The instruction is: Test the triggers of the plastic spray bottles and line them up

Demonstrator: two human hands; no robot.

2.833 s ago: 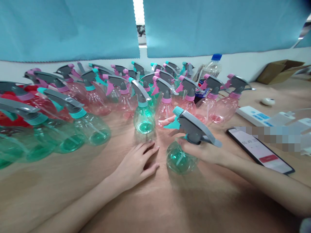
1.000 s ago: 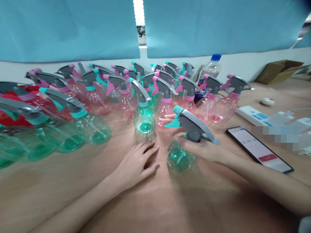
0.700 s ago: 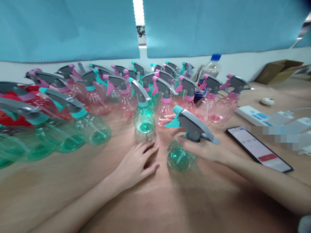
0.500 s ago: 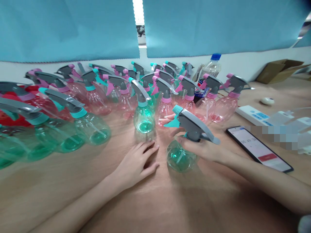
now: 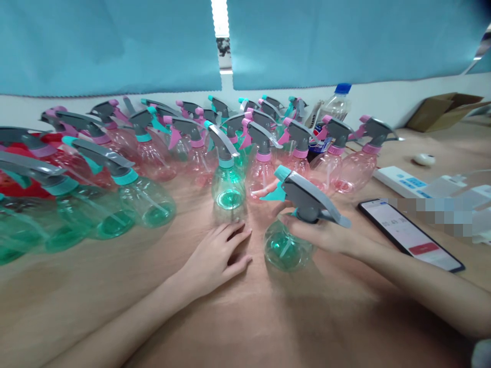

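Gripping a green spray bottle (image 5: 287, 250) by the neck with the right hand (image 5: 320, 236), thumb hooked across the near side and fingers stretched out behind the turquoise trigger (image 5: 275, 193). Standing roughly upright on the tabletop (image 5: 230, 332), just right of the middle of the view, with gray spray head slanting down to the right and turquoise nozzle (image 5: 283, 172) toward the upper left. Resting the left hand (image 5: 215, 255) palm down beside it, well short of touching, with fingers loosely spread and thumb apart. Reaching almost to the base of another green spray bottle (image 5: 229, 189) with those fingertips. Beyond, packed close together toward the wall, many more spray bottles in pink and green, with 2 pink spray bottles (image 5: 355, 171) at the right end. Off to the left, nearer the edge of view, more green spray bottles (image 5: 148, 204) and something red (image 5: 15, 186) behind. At the right, past the forearm, 1 phone (image 5: 401, 230) lying face up near a white power strip (image 5: 395, 181). Farther back, a clear bottle with a blue cap (image 5: 333, 108) and an open cardboard box (image 5: 441, 112).
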